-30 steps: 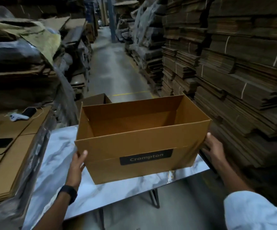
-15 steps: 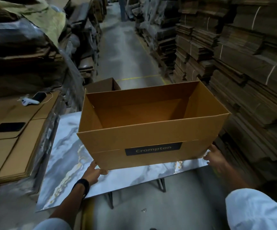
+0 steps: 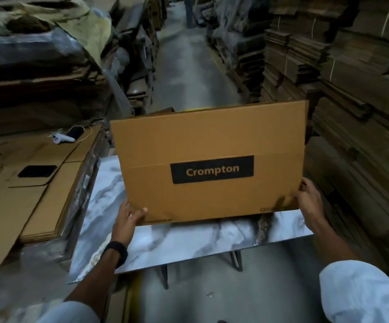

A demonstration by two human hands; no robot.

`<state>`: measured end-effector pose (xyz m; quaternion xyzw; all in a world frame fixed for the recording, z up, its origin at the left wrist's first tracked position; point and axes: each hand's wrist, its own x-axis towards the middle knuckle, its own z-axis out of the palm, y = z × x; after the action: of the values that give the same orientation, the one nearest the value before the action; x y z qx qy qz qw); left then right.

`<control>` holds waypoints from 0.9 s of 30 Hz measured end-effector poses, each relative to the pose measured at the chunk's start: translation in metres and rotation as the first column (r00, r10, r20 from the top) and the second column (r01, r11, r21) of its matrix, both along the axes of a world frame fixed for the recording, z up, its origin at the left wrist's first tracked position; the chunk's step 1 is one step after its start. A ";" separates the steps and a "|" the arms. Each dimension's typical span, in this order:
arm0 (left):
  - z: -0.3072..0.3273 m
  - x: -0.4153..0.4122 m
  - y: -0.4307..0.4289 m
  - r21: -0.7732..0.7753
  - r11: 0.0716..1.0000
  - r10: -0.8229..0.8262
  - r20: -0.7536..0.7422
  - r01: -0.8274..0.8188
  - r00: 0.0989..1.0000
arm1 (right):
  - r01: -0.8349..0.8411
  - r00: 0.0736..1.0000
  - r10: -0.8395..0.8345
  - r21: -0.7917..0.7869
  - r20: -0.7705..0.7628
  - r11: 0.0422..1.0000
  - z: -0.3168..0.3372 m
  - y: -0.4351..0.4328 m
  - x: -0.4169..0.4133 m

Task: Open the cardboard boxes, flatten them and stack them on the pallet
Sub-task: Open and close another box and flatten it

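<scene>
Both hands, left hand [image 3: 128,219] and right hand [image 3: 309,201], grip the box [image 3: 209,159] by its bottom corners; pressing evenly should flatten it.

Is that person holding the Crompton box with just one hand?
No: the left hand grips the lower left corner of the Crompton box, and the right hand grips the lower right.

Both arms out front; left grip [image 3: 128,221] clamps the box [image 3: 212,136] by its lower left corner, thumb on its face, dark band [image 3: 116,251] at the wrist; right grip [image 3: 310,203] curls round the lower right corner.
</scene>
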<state>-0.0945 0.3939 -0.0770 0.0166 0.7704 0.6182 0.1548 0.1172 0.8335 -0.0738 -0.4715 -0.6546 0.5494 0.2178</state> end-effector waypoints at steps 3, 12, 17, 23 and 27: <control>0.024 -0.008 -0.008 0.105 0.993 0.065 -0.050 -0.059 0.997 | -0.064 0.990 0.067 0.023 -0.122 0.998 0.032 -0.002 -0.008; 0.101 -0.017 -0.042 0.393 0.910 0.180 -0.084 -0.134 0.980 | -0.121 0.902 0.068 -0.099 -0.427 0.988 0.125 -0.013 -0.020; 0.156 -0.012 -0.048 0.270 0.963 0.051 -0.158 -0.006 0.986 | -0.241 0.918 0.229 0.001 -0.323 0.970 0.142 -0.016 -0.023; 0.204 -0.035 -0.043 0.120 0.991 -0.062 0.043 0.056 0.997 | -0.244 0.960 0.264 0.173 -0.098 0.954 0.171 -0.017 -0.049; 0.204 -0.048 -0.040 0.101 0.994 -0.045 0.061 0.038 0.997 | -0.301 0.953 0.290 0.277 0.082 0.912 0.176 -0.009 -0.067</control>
<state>-0.1429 0.3542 0.1266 0.0208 0.7327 0.6529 0.1909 0.0504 0.8246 0.1021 -0.3410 -0.7951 0.4660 0.1854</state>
